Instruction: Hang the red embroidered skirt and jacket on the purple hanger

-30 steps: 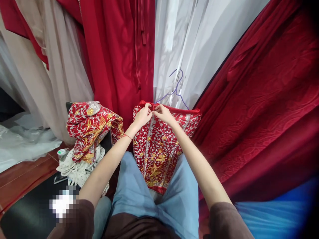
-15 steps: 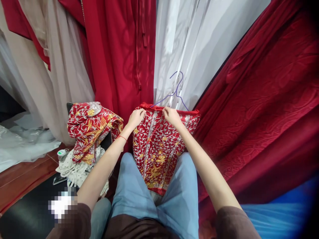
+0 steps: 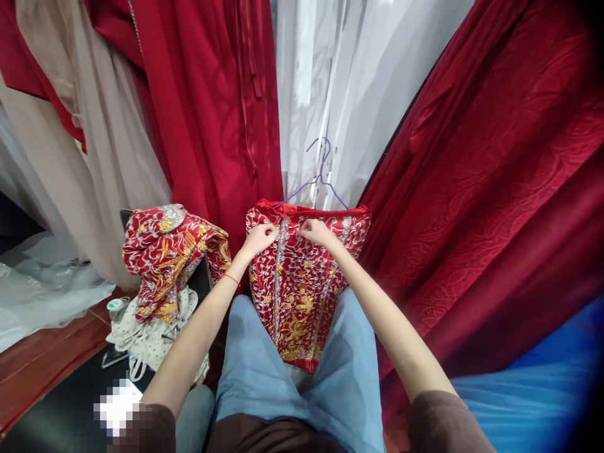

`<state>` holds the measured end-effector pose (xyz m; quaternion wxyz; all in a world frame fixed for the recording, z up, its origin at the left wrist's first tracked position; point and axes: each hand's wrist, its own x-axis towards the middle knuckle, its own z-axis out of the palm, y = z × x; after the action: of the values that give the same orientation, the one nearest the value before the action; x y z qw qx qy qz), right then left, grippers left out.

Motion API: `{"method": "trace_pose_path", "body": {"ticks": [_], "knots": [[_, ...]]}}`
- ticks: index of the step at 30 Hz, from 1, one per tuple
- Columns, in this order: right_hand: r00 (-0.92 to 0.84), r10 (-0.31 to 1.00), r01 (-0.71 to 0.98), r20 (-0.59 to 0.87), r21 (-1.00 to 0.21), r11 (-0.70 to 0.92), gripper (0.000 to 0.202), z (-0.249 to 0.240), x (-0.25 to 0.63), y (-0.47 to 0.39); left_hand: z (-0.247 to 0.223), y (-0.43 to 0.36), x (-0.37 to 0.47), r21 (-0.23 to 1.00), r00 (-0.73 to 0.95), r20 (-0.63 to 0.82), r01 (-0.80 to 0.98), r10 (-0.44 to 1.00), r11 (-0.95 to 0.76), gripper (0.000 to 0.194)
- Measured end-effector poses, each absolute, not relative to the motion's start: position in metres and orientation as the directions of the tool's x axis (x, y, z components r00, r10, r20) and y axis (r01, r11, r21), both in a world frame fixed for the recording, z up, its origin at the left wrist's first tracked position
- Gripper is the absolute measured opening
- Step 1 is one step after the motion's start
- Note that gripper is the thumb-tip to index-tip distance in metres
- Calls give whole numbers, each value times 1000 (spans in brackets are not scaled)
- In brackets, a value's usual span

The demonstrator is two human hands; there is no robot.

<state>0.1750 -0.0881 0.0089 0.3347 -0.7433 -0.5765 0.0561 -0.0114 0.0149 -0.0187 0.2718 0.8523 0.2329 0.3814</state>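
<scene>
A red skirt-like garment with silver and gold embroidery hangs in front of my knees, its red top edge around the lower part of a purple hanger. My left hand is over its upper left part, fingers drawn together just below the top edge. Level with it, to the right, my right hand has its fingertips closed against the embroidered front. Whether either hand pinches the cloth is too small to tell.
At left, a matching embroidered garment lies over a dark chair back, above white dotted cloth. Red drapes, white fabric and a patterned red gown hang ahead. Blue fabric lies at lower right.
Both hands have moved down from the garment's top edge onto its upper front. The top edge now shows above them. The view has shifted slightly.
</scene>
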Motion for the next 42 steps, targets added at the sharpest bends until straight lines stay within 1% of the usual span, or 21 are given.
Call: {"method": "trace_pose_path", "body": {"ticks": [2,4,6,7,8,9,11,13,14,16,18,20,22,25,27,30,32,33,35,38,42], "knots": [[249,926,837,285,-545,-57,5,0,173,-94,-29,9,-12,656,446,536,315,717,-686,24],[139,950,846,281,-532,34,8,-9,172,-101,-35,4,-13,680,320,531,392,784,-620,27],[21,951,827,309,-540,157,5,-19,172,-107,-34,1,-12,700,230,539,414,811,-582,28],[-28,940,799,339,-558,225,4,-23,173,-110,-32,-1,-10,720,190,547,391,816,-574,29],[-63,925,755,375,-589,290,9,-26,173,-113,-29,-2,-8,757,146,550,328,822,-565,32],[-78,910,695,408,-633,343,16,-28,174,-115,-26,-3,-5,809,103,537,216,837,-546,37],[-53,895,531,443,-746,402,30,-29,173,-117,-19,-6,3,886,64,457,-116,887,-449,47],[11,886,342,463,-834,432,41,-25,171,-119,-16,-10,10,853,93,382,-417,919,-313,51],[54,878,260,476,-855,448,45,-22,169,-119,-15,-13,13,820,115,374,-505,920,-270,50],[142,849,173,510,-857,486,53,-15,164,-120,-16,-19,15,790,179,430,-549,885,-273,43],[176,819,207,546,-834,512,53,-8,159,-122,-17,-26,13,802,306,535,-479,788,-358,36],[129,801,321,584,-789,523,48,-3,156,-126,-18,-31,9,813,481,581,-385,656,-437,32],[47,798,451,601,-725,520,42,-1,155,-129,-16,-34,4,842,628,530,-312,570,-440,33],[-50,812,618,582,-621,483,33,0,157,-131,-14,-32,-3,889,753,418,-223,508,-399,37],[-110,818,729,565,-514,453,27,1,159,-130,-14,-28,-8,900,799,367,-176,476,-398,39],[-197,811,866,551,-291,408,23,4,159,-130,-16,-22,-14,926,845,282,-115,455,-360,40],[-228,797,909,560,-170,380,23,6,156,-129,-19,-19,-16,945,850,239,-94,470,-312,39],[-233,787,919,572,-136,371,23,7,154,-129,-20,-18,-16,957,847,222,-96,483,-272,39],[-207,767,928,607,-126,350,23,7,147,-128,-23,-15,-14,977,834,197,-124,515,-173,41],[-64,758,943,649,-210,259,20,7,135,-125,-27,-13,-8,978,781,202,-198,591,-73,45],[121,761,927,637,-346,142,15,7,129,-120,-27,-12,-2,962,693,260,-244,672,-121,44]]}}
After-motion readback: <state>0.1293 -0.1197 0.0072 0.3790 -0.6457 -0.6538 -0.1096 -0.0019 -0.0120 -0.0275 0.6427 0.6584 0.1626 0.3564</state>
